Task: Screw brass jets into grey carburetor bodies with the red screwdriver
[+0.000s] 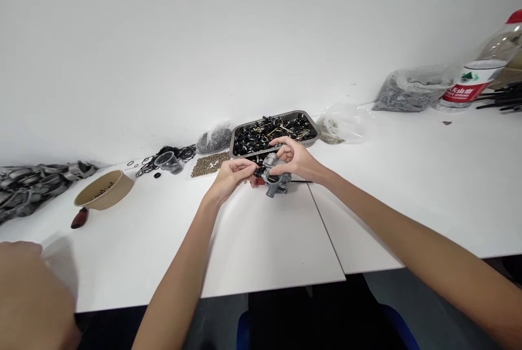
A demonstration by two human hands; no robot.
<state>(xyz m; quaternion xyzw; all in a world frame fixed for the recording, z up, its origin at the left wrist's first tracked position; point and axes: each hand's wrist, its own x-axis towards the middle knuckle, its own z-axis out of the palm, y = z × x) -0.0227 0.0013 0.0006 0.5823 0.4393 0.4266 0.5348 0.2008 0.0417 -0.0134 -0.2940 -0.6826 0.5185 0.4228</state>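
A grey metal carburetor [277, 182] stands on the white table near the middle of the view. My right hand [297, 158] grips it from above and the right, thumb on its near side and fingers over the top. My left hand [231, 175] pinches a small black part [259, 171] against the carburetor's left side. Fingers hide most of that part, so its kind does not show. Something red [260, 181] lies low behind the carburetor, mostly covered.
Behind stands a metal tray [233, 146] of black parts. Leftward are brass fittings [210, 164], a plastic cup [169, 162], black rings [149, 168], a tan bowl [118, 189] and grey castings [36, 187]. A bottle [473, 81] and bags [411, 89] are right. Another person's arm [32, 295] enters lower left.
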